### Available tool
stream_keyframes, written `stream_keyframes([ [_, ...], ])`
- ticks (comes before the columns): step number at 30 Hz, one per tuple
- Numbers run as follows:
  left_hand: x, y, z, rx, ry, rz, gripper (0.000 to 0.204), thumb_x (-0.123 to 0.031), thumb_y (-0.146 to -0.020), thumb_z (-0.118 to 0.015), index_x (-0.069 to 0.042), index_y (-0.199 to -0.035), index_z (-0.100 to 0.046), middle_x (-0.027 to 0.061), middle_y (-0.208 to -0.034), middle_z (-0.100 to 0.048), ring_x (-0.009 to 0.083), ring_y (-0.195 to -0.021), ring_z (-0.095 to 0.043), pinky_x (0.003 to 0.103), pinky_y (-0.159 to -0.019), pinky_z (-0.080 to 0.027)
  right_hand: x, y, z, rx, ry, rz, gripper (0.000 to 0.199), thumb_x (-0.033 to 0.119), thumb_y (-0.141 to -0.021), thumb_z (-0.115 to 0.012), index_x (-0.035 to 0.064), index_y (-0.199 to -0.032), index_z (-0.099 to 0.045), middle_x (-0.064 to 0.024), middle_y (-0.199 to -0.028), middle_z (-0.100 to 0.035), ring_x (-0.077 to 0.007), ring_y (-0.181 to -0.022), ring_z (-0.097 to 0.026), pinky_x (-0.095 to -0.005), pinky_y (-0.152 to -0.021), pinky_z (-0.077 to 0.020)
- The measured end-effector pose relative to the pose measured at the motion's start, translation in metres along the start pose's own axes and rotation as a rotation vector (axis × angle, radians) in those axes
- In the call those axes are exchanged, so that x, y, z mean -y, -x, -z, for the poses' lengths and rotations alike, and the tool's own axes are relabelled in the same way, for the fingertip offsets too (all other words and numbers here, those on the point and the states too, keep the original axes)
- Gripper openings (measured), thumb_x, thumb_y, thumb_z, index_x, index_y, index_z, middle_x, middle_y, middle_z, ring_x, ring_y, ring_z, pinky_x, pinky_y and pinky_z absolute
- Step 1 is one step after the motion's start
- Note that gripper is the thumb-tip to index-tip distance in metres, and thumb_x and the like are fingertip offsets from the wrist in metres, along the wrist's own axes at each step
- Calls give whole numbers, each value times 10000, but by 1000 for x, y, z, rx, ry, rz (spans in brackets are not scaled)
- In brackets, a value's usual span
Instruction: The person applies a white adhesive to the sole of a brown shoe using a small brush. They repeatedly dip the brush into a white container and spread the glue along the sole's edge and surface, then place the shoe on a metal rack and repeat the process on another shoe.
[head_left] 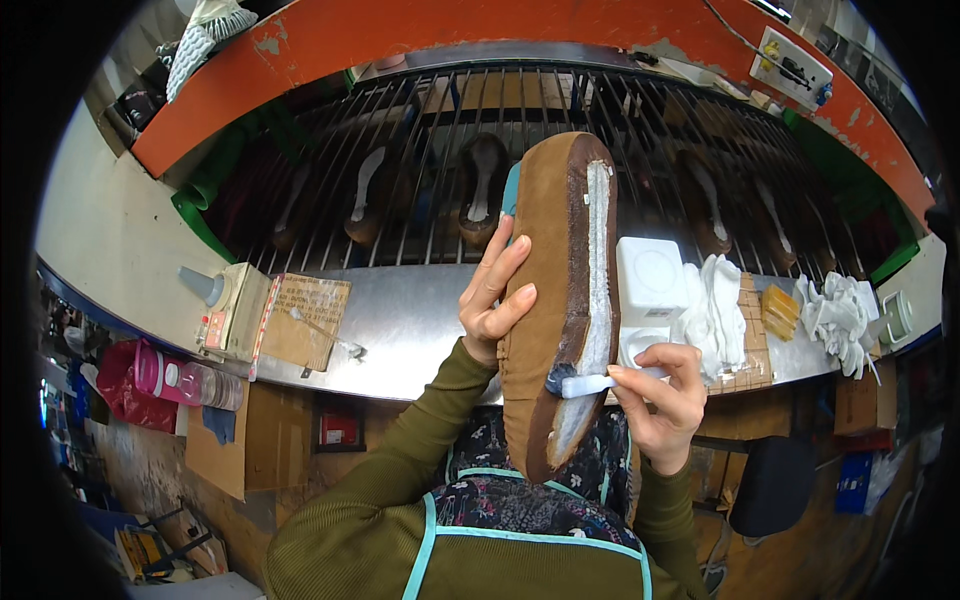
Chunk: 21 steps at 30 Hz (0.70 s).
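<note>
My left hand is closed round the side of a brown suede shoe upper, which is held upright with its underside turned partly to the right. A dark brown band runs along its lower edge, beside a whitish strip down the underside. A bit of teal shows behind its upper left side. In my right hand, pinched between the fingers, is a small brush with a pale handle. Its dark blue head touches the dark band near the lower end of the shoe.
Behind is a conveyor of metal rods carrying several shoe uppers. On the metal ledge stand a white square container, white gloves, yellow blocks and cardboard at left. An orange beam crosses above.
</note>
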<state>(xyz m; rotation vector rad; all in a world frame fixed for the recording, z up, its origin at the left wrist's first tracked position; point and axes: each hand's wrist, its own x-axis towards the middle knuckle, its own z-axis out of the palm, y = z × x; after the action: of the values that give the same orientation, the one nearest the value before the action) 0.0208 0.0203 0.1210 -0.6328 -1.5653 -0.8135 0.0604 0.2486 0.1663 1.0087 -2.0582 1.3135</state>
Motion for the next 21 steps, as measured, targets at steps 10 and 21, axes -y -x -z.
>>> stream_keyframes([
  [10, -8, -1, 1, 1, -86, 16, 354, -130, -816, -675, -196, -1114, -496, 165, -1317, -532, 461, -1201, -499, 603, -1088, -268, -9, -1, 9, -49, -238, -10, 266, 51, -708, -758, 128, -962, -748, -43, -909, -557, -157, -754, -543, -293, -655, -421],
  [21, -12, 18, 4, 85, -307, 173, 366, -79, -833, -645, -232, -1145, -529, 96, -1338, -545, 373, -1264, -478, 626, -1103, -26, 14, 45, 3, -20, -546, -645, 181, 29, -804, -690, -8, -979, -716, -56, -905, -545, -123, -817, -525, -236, -707, -431],
])
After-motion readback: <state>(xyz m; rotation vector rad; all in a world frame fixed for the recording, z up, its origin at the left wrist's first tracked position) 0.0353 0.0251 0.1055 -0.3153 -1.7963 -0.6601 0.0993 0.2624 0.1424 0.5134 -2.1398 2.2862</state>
